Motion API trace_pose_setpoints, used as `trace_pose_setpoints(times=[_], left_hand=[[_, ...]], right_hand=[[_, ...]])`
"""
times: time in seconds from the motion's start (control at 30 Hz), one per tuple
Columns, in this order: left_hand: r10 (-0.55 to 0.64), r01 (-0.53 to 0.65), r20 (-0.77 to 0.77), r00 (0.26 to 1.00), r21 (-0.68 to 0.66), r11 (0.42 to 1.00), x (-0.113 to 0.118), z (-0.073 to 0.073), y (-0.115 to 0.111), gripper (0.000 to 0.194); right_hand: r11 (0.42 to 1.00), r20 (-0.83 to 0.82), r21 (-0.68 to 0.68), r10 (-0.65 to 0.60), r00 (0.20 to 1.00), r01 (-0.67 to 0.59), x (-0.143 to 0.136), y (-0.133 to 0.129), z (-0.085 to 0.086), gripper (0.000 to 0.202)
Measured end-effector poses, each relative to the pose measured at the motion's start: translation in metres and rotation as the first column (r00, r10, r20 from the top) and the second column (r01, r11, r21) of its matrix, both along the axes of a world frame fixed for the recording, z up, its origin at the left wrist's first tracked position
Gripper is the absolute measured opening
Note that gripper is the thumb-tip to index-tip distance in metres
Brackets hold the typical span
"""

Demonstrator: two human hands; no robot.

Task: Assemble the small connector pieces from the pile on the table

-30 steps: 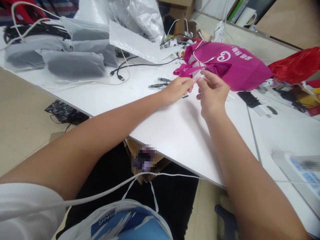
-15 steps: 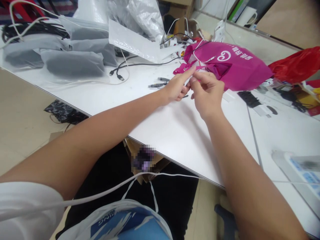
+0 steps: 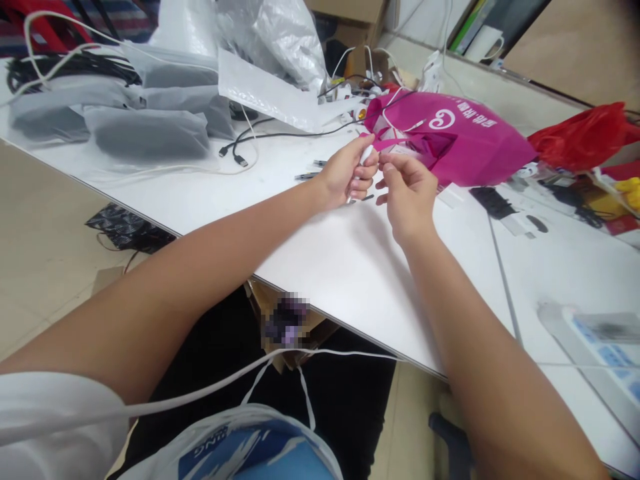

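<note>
Left hand (image 3: 353, 175) curled round white item (image 3: 367, 155); right hand (image 3: 409, 193) fingers nearly pinched, hold unclear; looks mid-handling, slim dark pieces (image 3: 306, 177) loose on tabletop (image 3: 345, 267).

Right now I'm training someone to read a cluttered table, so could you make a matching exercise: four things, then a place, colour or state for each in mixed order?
Things:
1. Left hand
2. Bag with white print
3. Pouches
4. Mug

Descriptions:
A. Grey, grouped at the left of the table
B. White, near the top edge of the view, beside something green
C. Closed around a slim white object
D. Magenta, lying beyond the right hand

Pairs: 1-C, 2-D, 3-A, 4-B
</note>
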State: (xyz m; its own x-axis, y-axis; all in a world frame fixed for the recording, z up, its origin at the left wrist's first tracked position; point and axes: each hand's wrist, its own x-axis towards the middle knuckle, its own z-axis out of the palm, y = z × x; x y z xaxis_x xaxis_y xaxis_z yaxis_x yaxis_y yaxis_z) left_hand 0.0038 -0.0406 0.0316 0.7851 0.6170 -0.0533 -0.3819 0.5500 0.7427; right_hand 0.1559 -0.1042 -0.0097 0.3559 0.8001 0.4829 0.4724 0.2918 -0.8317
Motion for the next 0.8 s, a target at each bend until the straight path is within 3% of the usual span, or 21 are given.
trace_pose_setpoints(times=[0.17,0.3,0.4,0.5,0.67,0.8], left_hand=[[0.006,-0.005,0.047,0.999,-0.033,0.999,0.000,-0.002,0.002,0.062],[0.040,-0.041,0.016,0.999,0.015,0.999,-0.002,0.001,0.002,0.064],[0.104,-0.101,-0.036,0.994,0.074,0.992,-0.007,0.009,0.002,0.063],[0.222,-0.217,-0.054,0.974,0.086,0.972,-0.013,0.016,0.010,0.054],[0.508,-0.498,-0.058,0.859,0.129,0.857,-0.026,0.013,0.047,0.044],[0.634,-0.602,-0.062,0.771,0.255,0.757,-0.035,0.005,0.076,0.043]], right_hand=[[0.999,0.064,-0.034,0.003,0.998,-0.001,0.003,0.001,-0.004,0.037],[0.996,0.127,-0.079,-0.031,0.991,0.041,0.005,0.003,-0.007,0.033],[0.989,0.292,-0.112,-0.055,0.955,0.092,0.004,-0.001,-0.007,0.025],[0.980,0.524,-0.159,-0.017,0.852,0.118,0.002,-0.007,-0.007,0.022],[0.980,0.675,-0.140,-0.009,0.738,0.140,0.004,-0.010,-0.016,0.034],[0.985,0.689,-0.095,-0.040,0.723,0.145,0.007,-0.008,-0.023,0.038]])
